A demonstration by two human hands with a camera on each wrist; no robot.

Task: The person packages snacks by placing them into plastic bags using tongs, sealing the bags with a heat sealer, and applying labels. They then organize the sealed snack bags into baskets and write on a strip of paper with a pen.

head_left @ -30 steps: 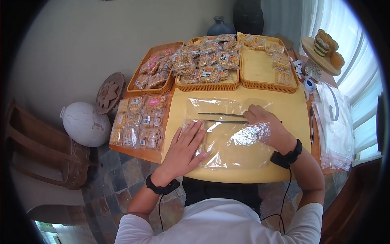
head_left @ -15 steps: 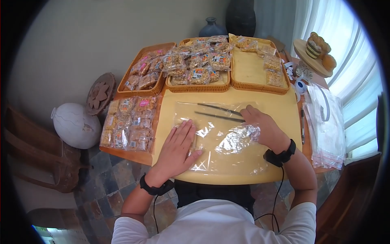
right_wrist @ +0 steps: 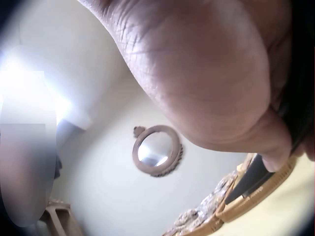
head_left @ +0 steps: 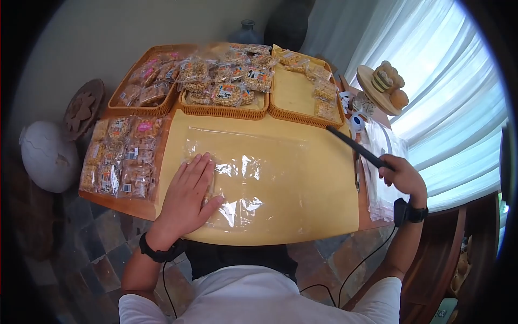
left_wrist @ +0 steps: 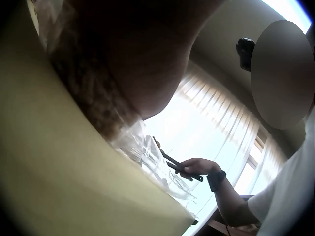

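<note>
Snack (left_wrist: pixel 93 96) in bag (head_left: pixel 270 178) under left hand (head_left: pixel 186 197)

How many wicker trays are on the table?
3, in a row along the far side: the left wicker tray, the middle wicker tray and the right wicker tray. No further ones show.

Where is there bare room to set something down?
The yellow sheet's right strip, between the clear bag and the plastic bags; black tongs slant over its far end. Also the right basket's left part, with snack packs behind and right. Crowded: the heaped middle basket and bagged snacks at left.
</note>
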